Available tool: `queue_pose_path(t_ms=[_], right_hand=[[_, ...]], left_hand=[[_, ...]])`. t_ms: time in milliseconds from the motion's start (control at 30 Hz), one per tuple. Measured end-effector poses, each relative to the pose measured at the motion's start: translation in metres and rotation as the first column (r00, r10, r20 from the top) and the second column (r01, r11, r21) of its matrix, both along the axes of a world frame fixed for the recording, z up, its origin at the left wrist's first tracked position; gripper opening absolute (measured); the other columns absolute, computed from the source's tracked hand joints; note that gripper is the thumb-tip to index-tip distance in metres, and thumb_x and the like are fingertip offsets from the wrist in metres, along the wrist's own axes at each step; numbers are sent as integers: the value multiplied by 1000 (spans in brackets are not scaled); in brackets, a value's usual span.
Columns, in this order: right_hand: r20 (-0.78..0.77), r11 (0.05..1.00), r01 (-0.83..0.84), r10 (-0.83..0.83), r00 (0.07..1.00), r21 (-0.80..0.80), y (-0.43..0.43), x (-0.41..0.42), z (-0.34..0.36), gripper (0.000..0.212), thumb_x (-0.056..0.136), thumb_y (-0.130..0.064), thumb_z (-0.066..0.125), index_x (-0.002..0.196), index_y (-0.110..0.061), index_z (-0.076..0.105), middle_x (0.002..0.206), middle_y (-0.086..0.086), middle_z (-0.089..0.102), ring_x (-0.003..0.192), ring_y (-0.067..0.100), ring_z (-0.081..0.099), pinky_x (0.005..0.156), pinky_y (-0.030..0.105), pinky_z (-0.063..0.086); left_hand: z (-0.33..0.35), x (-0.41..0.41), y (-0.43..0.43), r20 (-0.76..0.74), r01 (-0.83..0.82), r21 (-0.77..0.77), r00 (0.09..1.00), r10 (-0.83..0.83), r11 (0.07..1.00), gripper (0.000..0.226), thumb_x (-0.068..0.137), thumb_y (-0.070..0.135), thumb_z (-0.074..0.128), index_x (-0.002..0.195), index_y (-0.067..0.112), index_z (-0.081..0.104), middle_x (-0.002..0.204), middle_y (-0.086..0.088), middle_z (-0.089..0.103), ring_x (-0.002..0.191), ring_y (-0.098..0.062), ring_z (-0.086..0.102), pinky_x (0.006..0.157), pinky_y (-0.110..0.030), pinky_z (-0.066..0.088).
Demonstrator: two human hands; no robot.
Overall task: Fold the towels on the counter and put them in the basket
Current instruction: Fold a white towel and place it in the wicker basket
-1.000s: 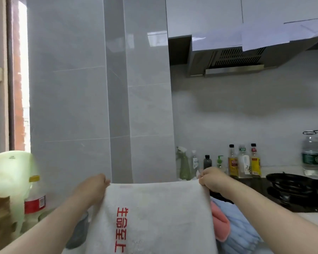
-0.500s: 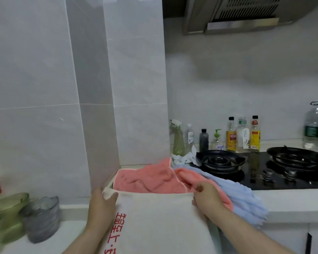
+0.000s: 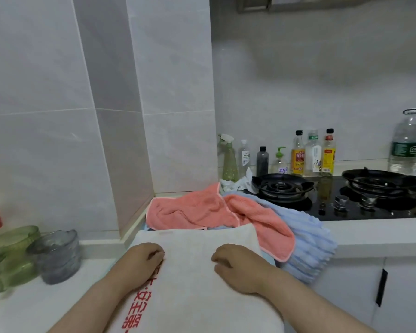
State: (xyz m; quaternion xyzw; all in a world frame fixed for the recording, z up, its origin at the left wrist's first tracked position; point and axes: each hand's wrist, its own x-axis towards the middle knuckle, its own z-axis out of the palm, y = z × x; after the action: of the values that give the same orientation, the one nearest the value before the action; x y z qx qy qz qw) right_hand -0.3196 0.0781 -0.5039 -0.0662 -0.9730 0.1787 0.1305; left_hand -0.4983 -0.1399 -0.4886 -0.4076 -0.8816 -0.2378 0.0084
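My white red-lettered towel (image 3: pixel 202 284) is down now, ready to fold. My left hand (image 3: pixel 139 264) and right hand (image 3: pixel 237 266) curl on it; pinching, I cannot tell.

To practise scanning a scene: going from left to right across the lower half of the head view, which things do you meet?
First the green jar → grey jar → left hand → right hand → cabinet handle.

Black gas hob (image 3: pixel 346 207), two burners. Bottles (image 3: pixel 313 155) ranged behind it. Green cup (image 3: pixel 10 253) just beside grey cup (image 3: pixel 55 258).
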Motion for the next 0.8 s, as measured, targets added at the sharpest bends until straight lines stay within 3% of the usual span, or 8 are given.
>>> queue_pose_path(t_ms=[167, 267, 400, 567, 733, 800], right_hand=[[-179, 988, 78, -101, 979, -132, -9, 48, -1, 18, 92, -23, 53, 104, -30, 64, 110, -15, 58, 104, 0, 52, 94, 16, 37], [-331, 958, 139, -219, 918, -250, -27, 85, -17, 25, 84, -16, 58, 80, -40, 57, 92, -18, 57, 92, -5, 54, 82, 14, 40], [-492, 940, 69, -236, 838, -334, -59, 131, -49, 5, 74, -38, 61, 74, -42, 58, 91, -14, 53, 83, 4, 57, 73, 12, 42], [-486, 912, 37, -252, 837, -409, -87, 164, -65, 26, 68, -45, 66, 93, -51, 60, 103, -19, 51, 92, 6, 59, 75, 14, 49], [-419, 893, 41, -250, 873, -448, -90, 180, -62, 37, 63, -13, 65, 87, -41, 67, 98, -3, 55, 87, 8, 63, 72, 17, 53], [-383, 903, 34, -215, 898, -427, -90, 184, -63, 35, 61, -8, 64, 77, -38, 69, 96, -6, 54, 84, 9, 64, 72, 20, 55]], left_hand=[[5, 40, -67, 53, -176, 70, 983, 173, 982, 8, 90, 32, 57, 92, 36, 64, 96, 17, 63, 91, -5, 61, 85, -25, 47], [-4, 82, -111, 82, -288, 183, 957, 277, 940, 12, 86, 24, 66, 86, 35, 63, 95, 10, 66, 87, -9, 62, 82, -26, 46], [-21, 120, -146, 160, -409, 251, 911, 380, 877, 18, 79, 15, 72, 80, 31, 65, 94, -1, 64, 88, -21, 61, 80, -31, 43], [-38, 127, -156, 189, -514, 223, 856, 480, 828, 24, 75, 19, 74, 93, 24, 59, 97, -10, 57, 86, -25, 55, 87, -38, 46], [-46, 137, -158, 418, -635, 299, 758, 500, 712, 32, 72, 15, 78, 86, 6, 51, 91, -17, 55, 80, -33, 53, 71, -37, 42], [-50, 142, -160, 523, -645, 353, 736, 429, 677, 35, 71, 11, 80, 85, 2, 49, 81, -21, 58, 68, -33, 58, 68, -42, 48]])
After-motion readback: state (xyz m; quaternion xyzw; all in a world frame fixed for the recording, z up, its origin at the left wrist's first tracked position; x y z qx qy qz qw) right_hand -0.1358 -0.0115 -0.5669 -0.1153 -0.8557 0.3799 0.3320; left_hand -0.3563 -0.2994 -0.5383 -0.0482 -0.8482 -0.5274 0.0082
